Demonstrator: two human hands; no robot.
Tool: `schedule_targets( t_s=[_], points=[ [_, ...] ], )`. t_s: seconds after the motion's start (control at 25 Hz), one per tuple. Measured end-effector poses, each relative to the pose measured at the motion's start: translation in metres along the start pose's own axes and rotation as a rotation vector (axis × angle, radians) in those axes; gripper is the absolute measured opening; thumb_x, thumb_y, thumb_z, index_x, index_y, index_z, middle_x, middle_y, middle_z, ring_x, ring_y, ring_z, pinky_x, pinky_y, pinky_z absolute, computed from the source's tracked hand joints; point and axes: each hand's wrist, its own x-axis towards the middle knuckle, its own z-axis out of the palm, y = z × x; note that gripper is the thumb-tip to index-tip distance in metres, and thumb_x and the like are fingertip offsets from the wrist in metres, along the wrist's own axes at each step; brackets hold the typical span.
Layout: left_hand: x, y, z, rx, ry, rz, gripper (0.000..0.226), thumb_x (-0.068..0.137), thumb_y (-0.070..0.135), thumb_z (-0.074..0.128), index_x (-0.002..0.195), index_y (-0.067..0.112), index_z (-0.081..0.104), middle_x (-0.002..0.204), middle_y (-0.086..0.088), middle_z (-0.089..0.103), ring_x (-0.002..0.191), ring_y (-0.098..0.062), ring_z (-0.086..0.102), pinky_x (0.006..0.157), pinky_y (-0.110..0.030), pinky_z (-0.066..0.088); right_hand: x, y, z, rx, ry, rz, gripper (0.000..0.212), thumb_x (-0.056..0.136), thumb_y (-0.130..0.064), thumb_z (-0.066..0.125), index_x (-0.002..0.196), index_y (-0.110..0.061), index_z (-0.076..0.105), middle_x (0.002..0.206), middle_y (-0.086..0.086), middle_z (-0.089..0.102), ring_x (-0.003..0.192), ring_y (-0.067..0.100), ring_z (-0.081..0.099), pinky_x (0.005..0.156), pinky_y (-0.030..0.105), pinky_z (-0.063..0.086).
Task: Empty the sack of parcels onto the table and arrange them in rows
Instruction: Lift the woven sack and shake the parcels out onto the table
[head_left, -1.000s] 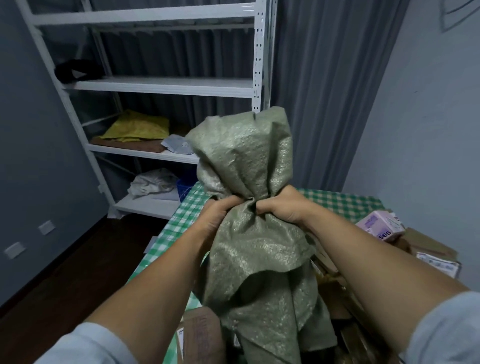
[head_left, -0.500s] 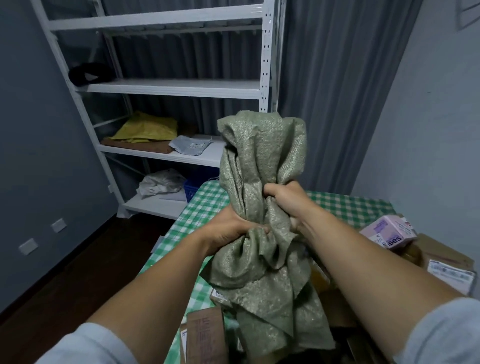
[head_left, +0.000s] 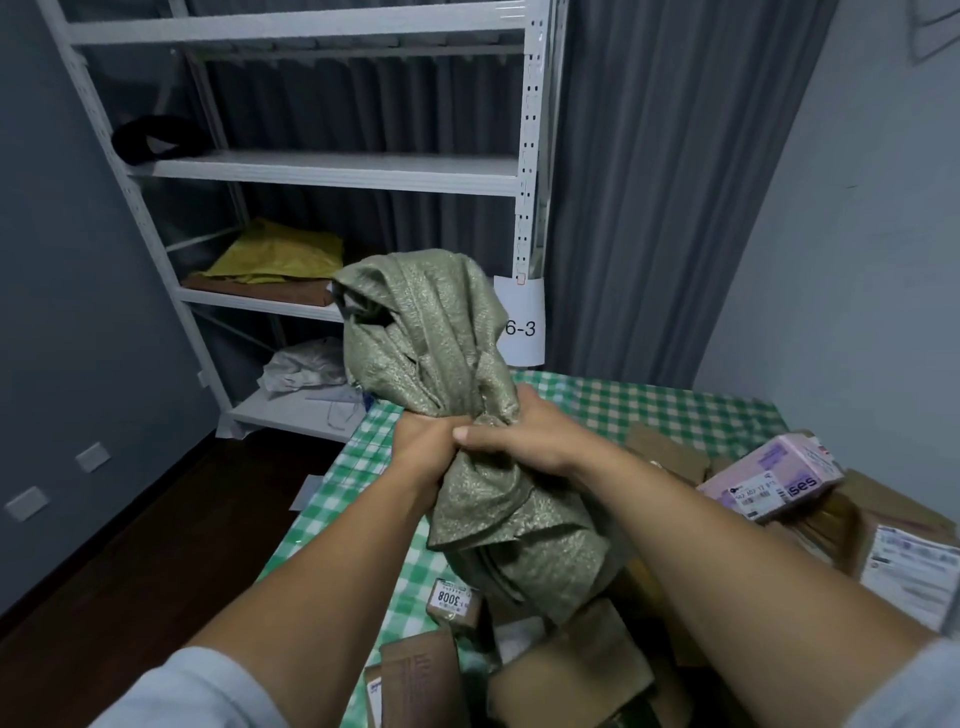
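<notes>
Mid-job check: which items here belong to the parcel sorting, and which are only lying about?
Job: green woven sack, gripped by left hand and right hand; pink labelled box; small brown "3008" parcel; green checked table.

Lying about: yellow bag, white metal shelving, white crumpled bag.

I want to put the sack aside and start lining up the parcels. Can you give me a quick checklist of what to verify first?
1. Both hands hold the sack: ok, left hand and right hand clench its middle.
2. Sack empty: cannot tell, it hangs limp and crumpled.
3. Parcels out: ok, pink box and brown parcel lie below.
4. Bare table for rows: ok, far end free.
5. Parcels in rows: not ok, still piled.
</notes>
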Motion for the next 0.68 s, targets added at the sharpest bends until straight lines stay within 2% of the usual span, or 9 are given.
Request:
schedule_targets(
  t_s=[0.04,0.12,0.2,0.28,0.32,0.4,0.52,0.6,0.68],
  points=[
    [0.005,0.0,-0.004,-0.002,0.019,-0.026,0.011,0.08,-0.004,0.07,0.089,-0.001,0.075,0.085,-0.014,0.076,0.064,-0.022,0.071,0.049,-0.025,0.053,0.008,0.001,0.01,-0.046,-0.031,0.053,0.144,0.038,-0.088,0.078,0.156,-0.027,0.023,0.156,0.005,0.041,0.136,0.027,0.049,0.112,0.043,0.043],
    [0.014,0.0,-0.014,-0.037,0.013,-0.106,0.004,0.077,0.001,0.073,0.081,0.0,0.074,0.08,-0.013,0.075,0.059,-0.021,0.071,0.05,-0.028,0.056,0.019,-0.002,0.024,-0.1,-0.091,0.113,0.157,0.034,-0.084,0.079,0.16,-0.024,0.006,0.161,0.011,0.031,0.141,0.032,0.042,0.114,0.044,0.041],
    [0.028,0.0,-0.029,-0.113,-0.082,-0.212,0.033,0.064,0.014,0.081,0.095,0.003,0.077,0.093,-0.014,0.078,0.077,-0.029,0.076,0.072,-0.047,0.063,0.027,-0.009,0.04,-0.136,-0.151,0.131,0.162,0.036,-0.076,0.082,0.161,-0.021,-0.005,0.161,0.013,0.031,0.142,0.032,0.041,0.114,0.042,0.041],
    [0.045,-0.002,-0.045,-0.19,-0.164,-0.308,0.06,0.056,0.025,0.082,0.112,0.006,0.075,0.108,-0.017,0.075,0.096,-0.04,0.073,0.092,-0.059,0.055,0.038,-0.016,0.057,-0.089,-0.187,0.144,0.156,0.05,-0.064,0.088,0.16,-0.012,-0.01,0.158,0.011,0.037,0.139,0.029,0.045,0.112,0.036,0.042],
    [0.052,-0.002,-0.051,-0.227,-0.191,-0.339,0.06,0.06,0.027,0.08,0.116,0.006,0.073,0.112,-0.019,0.074,0.101,-0.042,0.071,0.096,-0.059,0.053,0.044,-0.02,0.066,-0.038,-0.186,0.146,0.146,0.058,-0.054,0.091,0.16,-0.009,-0.004,0.153,0.009,0.044,0.135,0.026,0.049,0.108,0.032,0.044],
    [0.061,0.003,-0.064,-0.29,-0.223,-0.368,0.043,0.079,0.026,0.069,0.116,0.003,0.073,0.113,-0.021,0.073,0.104,-0.041,0.07,0.096,-0.054,0.054,0.057,-0.026,0.084,0.071,-0.123,0.132,0.118,0.06,-0.037,0.092,0.151,-0.008,0.023,0.134,0.003,0.06,0.117,0.019,0.062,0.095,0.029,0.053],
    [0.08,0.003,-0.084,-0.393,-0.302,-0.433,0.036,0.09,0.024,0.058,0.112,0.0,0.073,0.112,-0.023,0.073,0.096,-0.038,0.071,0.092,-0.047,0.055,0.08,-0.03,0.11,0.188,0.012,0.125,0.088,0.047,-0.035,0.082,0.128,-0.02,0.051,0.106,-0.001,0.072,0.092,0.014,0.072,0.083,0.036,0.062],
    [0.097,0.003,-0.098,-0.373,-0.333,-0.435,0.036,0.091,0.024,0.059,0.114,0.0,0.072,0.114,-0.023,0.072,0.096,-0.036,0.07,0.093,-0.046,0.055,0.096,-0.034,0.123,0.191,0.048,0.121,0.081,0.043,-0.041,0.077,0.121,-0.025,0.06,0.1,-0.004,0.075,0.09,0.014,0.073,0.086,0.04,0.061],
    [0.115,0.002,-0.112,-0.326,-0.345,-0.429,0.035,0.091,0.025,0.062,0.115,0.0,0.072,0.114,-0.022,0.072,0.093,-0.034,0.071,0.091,-0.044,0.056,0.108,-0.046,0.126,0.081,0.111,0.141,0.075,0.05,-0.042,0.078,0.12,-0.023,0.056,0.102,-0.004,0.072,0.093,0.017,0.071,0.087,0.039,0.059]
  ],
)
